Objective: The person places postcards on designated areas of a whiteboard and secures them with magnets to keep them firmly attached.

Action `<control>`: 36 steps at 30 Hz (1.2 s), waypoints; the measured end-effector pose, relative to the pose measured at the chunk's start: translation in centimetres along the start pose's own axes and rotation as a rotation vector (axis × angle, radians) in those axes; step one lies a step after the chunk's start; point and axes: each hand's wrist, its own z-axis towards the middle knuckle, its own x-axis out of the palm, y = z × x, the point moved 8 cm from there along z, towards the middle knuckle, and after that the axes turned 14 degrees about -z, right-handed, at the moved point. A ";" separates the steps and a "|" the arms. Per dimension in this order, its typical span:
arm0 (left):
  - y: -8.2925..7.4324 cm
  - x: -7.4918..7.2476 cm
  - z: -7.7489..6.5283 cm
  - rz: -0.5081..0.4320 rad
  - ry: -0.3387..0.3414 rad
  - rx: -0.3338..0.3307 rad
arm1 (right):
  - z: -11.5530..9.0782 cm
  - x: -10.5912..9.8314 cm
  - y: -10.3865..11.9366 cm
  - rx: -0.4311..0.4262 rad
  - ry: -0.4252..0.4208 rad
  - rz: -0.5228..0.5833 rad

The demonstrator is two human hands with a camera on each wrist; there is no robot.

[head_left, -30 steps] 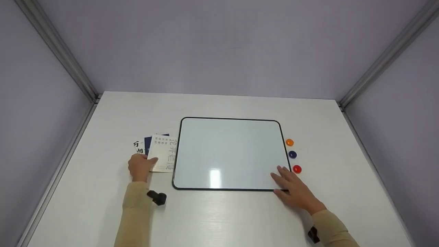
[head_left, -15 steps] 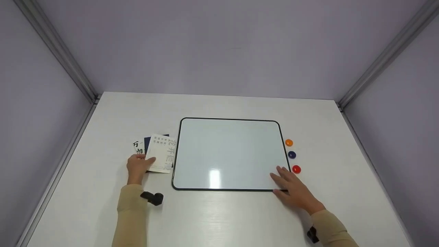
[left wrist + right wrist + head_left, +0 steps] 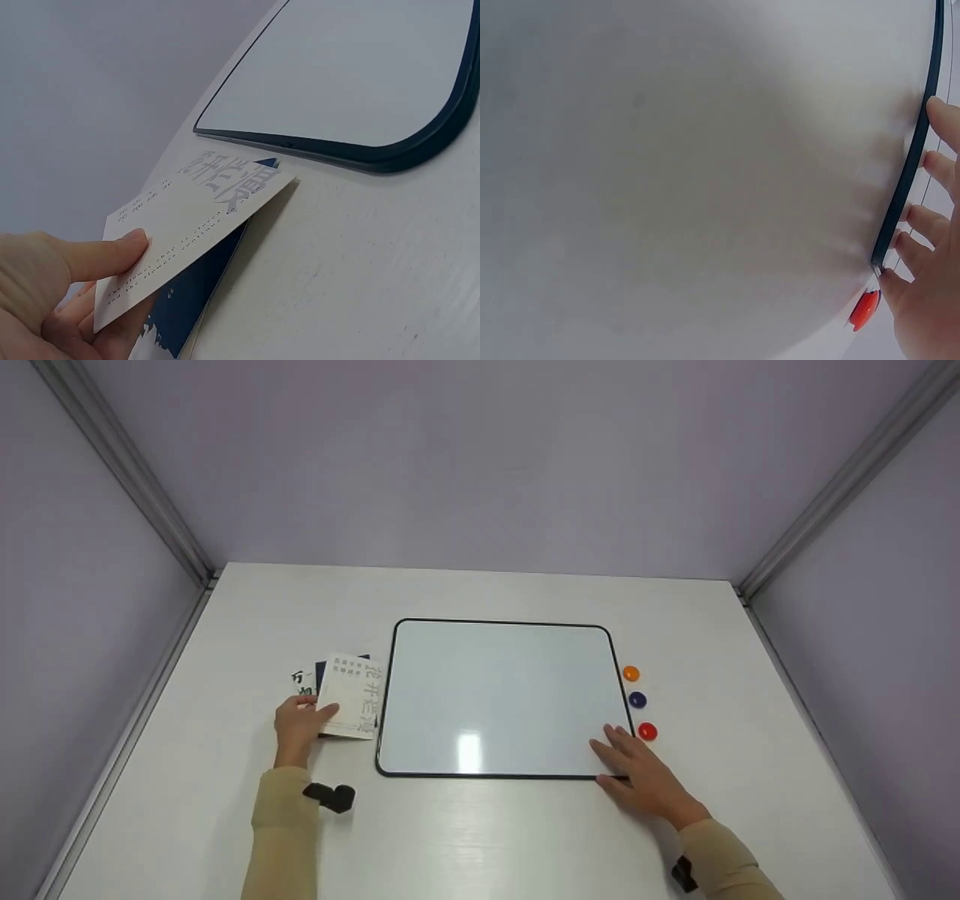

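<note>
The left hand (image 3: 296,725) pinches a white card (image 3: 349,696), thumb on top, overlapping a blue card (image 3: 196,289), left of the board (image 3: 502,697). The white card's right edge stops just short of the board's dark rim. The right hand (image 3: 645,776), fingers spread, rests on the board's near right corner, beside a red disc (image 3: 648,731). Wide strips of table (image 3: 465,840) border the board's far and near edges.
</note>
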 end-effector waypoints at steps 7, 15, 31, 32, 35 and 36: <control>-1.0 0.2 -0.5 -0.003 0.000 0.050 | 0.1 0.2 -0.2 0.015 0.037 0.012; -1.6 0.6 -1.1 -0.066 -0.005 0.059 | 0.2 0.3 -0.1 0.016 0.038 0.009; -2.5 1.6 -2.0 -0.022 -0.004 0.113 | 0.2 0.0 0.2 0.005 0.029 0.006; -2.5 1.6 -2.0 -0.026 -0.003 0.111 | 0.2 0.0 0.2 0.004 0.029 0.006; -2.5 1.8 -2.0 -0.036 -0.002 0.104 | 0.2 0.0 0.2 0.002 0.028 0.006; -2.4 1.9 -2.0 -0.038 -0.002 0.102 | 0.2 0.0 0.2 0.001 0.027 0.006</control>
